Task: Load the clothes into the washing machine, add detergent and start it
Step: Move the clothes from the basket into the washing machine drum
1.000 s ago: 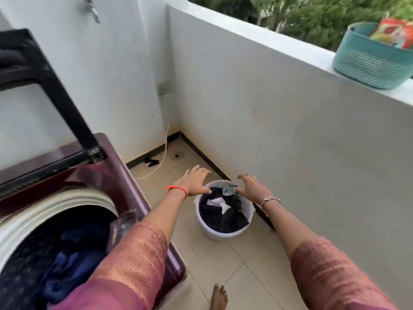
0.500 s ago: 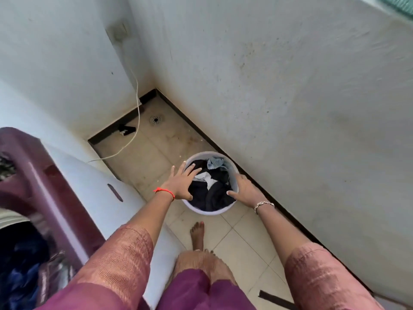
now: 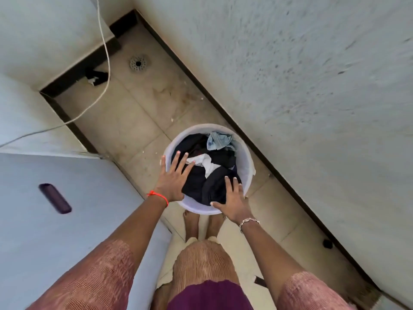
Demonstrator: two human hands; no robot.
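A white plastic bucket [image 3: 247, 162] stands on the tiled floor by the wall. It holds dark clothes [image 3: 201, 182], a white piece and a pale blue piece [image 3: 218, 140]. My left hand [image 3: 173, 180] is spread flat over the bucket's left rim, fingers apart above the dark cloth. Over the near right rim my right hand [image 3: 233, 203] hovers, fingers apart too. Neither hand grips anything. The washing machine's grey side panel [image 3: 67, 220] fills the lower left; its drum is out of view.
A white cable [image 3: 105, 63] runs down the wall to the floor behind the machine. A floor drain [image 3: 138, 63] sits in the far corner beside a small black object [image 3: 96, 76]. My bare feet stand just before the bucket. The wall runs close on the right.
The view has tilted down and closed in on the bucket. Both hands have dropped lower and now reach over its rim onto the clothes. The machine's drum has left the view.
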